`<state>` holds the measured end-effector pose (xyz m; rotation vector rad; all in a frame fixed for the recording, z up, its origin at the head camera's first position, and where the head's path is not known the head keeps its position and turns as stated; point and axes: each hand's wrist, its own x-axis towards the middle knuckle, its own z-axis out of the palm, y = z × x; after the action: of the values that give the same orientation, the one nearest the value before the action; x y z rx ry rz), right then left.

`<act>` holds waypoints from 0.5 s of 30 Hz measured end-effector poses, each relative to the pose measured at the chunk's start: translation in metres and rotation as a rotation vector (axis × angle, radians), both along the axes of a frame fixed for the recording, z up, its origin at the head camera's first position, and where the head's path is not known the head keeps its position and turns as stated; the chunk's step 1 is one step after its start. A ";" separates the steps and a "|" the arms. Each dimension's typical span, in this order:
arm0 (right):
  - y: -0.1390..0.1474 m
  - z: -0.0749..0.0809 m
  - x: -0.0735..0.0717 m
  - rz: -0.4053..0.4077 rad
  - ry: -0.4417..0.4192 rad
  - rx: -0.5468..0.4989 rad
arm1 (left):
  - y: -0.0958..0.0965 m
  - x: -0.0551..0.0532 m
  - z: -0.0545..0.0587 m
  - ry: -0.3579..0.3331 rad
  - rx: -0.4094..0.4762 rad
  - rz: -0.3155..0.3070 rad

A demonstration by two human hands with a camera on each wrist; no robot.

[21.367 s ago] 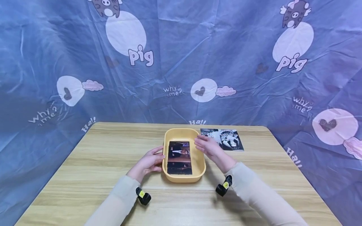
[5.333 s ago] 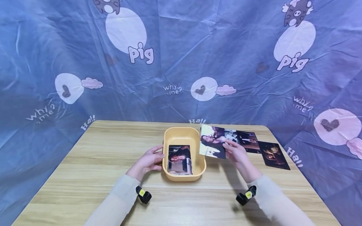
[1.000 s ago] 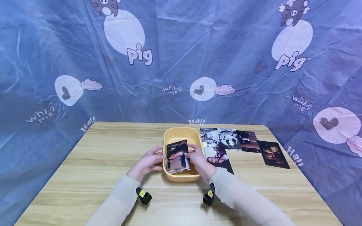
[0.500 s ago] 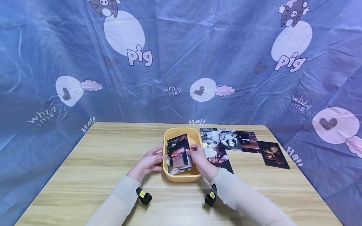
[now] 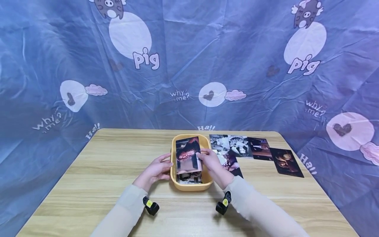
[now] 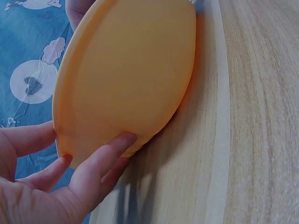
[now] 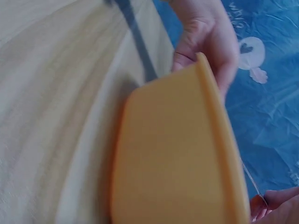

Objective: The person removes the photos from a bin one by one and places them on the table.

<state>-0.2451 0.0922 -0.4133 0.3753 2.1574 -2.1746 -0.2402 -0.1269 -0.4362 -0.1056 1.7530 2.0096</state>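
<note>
A photo [image 5: 187, 159] with dark and reddish tones is pinched at its right edge by my right hand [image 5: 211, 162], raised inside the yellow plastic box [image 5: 193, 188]. Below it another photo [image 5: 190, 178] shows at the box's near end. My left hand [image 5: 155, 169] holds the box's left side. In the left wrist view, fingers of the left hand [image 6: 60, 182] lie on the outer wall of the box [image 6: 126, 70] and at its rim. The right wrist view catches only the edge of my right hand [image 7: 280, 210], beyond the box wall [image 7: 173, 154].
Right of the box, several photos lie on the wooden table [image 5: 103, 158]: two black-and-white ones [image 5: 240, 146], a dark red one [image 5: 260, 148], a brownish one [image 5: 286, 162] and one partly behind my right forearm [image 5: 232, 166]. A blue printed curtain [image 5: 189, 65] hangs behind.
My right hand has slid the pinched photo up and away over the last second, uncovering another photo beneath. The left hand keeps its place. Compared with earlier, more photos lie right of the box.
</note>
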 end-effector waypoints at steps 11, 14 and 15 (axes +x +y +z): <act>0.052 0.026 -0.004 0.028 -0.015 -0.076 | 0.000 0.001 -0.001 0.008 -0.009 0.000; 0.078 0.027 -0.004 0.054 -0.019 -0.123 | 0.001 0.001 -0.001 0.005 -0.014 0.003; 0.088 0.027 -0.004 0.069 -0.022 -0.140 | 0.001 0.001 -0.001 0.002 -0.012 0.004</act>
<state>-0.2487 0.1802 -0.3862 0.3104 1.9620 -2.2556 -0.2392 -0.1255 -0.4368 -0.1113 1.7682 2.0029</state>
